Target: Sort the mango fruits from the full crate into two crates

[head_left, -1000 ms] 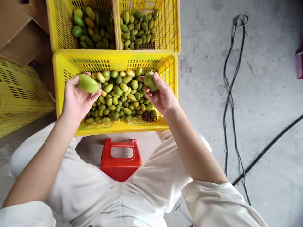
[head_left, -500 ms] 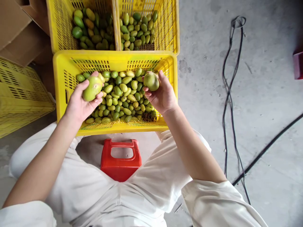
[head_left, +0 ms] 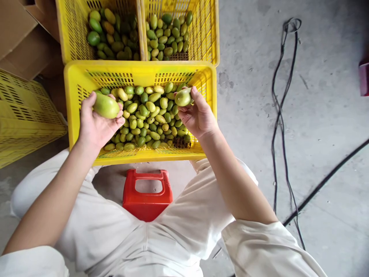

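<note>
My left hand holds a smooth green mango between thumb and fingers, above the left side of a yellow plastic crate. Over the crate's right side, my right hand grips a smaller green mango, thumb on its right end. Below both hands, the crate's floor is covered with many small green and yellowish mangoes. A dark brown patch shows at the pile's near right corner.
Behind stands a yellow crate with a divider and mangoes on both sides. Another yellow crate and cardboard lie left. A red plastic stool is between my legs. Black cables cross the concrete floor at right.
Both mangoes have been turned in my fingers, showing different sides. My left hand shifted right, then slightly back. The pile in the crate looks the same.
</note>
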The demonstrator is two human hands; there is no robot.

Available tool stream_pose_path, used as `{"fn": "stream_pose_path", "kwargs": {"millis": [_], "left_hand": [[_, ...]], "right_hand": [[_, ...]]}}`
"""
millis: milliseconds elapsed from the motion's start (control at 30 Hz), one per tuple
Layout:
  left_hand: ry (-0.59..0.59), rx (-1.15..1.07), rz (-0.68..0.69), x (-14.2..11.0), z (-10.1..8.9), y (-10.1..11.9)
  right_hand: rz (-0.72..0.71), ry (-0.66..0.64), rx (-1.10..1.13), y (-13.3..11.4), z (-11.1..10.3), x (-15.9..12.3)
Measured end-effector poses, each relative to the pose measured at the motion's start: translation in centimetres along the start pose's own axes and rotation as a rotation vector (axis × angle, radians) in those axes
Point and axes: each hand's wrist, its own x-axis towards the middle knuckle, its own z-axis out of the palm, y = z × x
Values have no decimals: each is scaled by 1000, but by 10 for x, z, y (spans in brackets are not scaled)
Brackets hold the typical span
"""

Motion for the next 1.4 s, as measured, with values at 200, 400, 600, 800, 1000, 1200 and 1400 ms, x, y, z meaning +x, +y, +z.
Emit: {"fn": "stream_pose_path", "kwargs": {"millis": [200, 400, 600, 800, 1000, 1200, 1400], "left_hand": [[-27, 57, 52, -5, -3, 3], [-45, 26, 61, -3, -8, -1], [-7, 35, 98, -4, 1, 2], [-28, -7, 41, 2, -2, 1], [-70, -26, 58, 5, -11, -4], [-48, -63, 134, 10, -17, -11], [19, -108, 212, 1, -1, -12]], "right_hand": [[4, -15, -36, -4, 2, -4], [-12, -37, -54, -2, 0, -1], [-55, -39, -121, 6, -18, 10], [-61, -66, -110, 2, -19, 7], [-47, -77, 19, -6, 1, -2], [-58, -75, 58, -9, 5, -5], [-50, -49, 63, -10, 3, -5]]}}
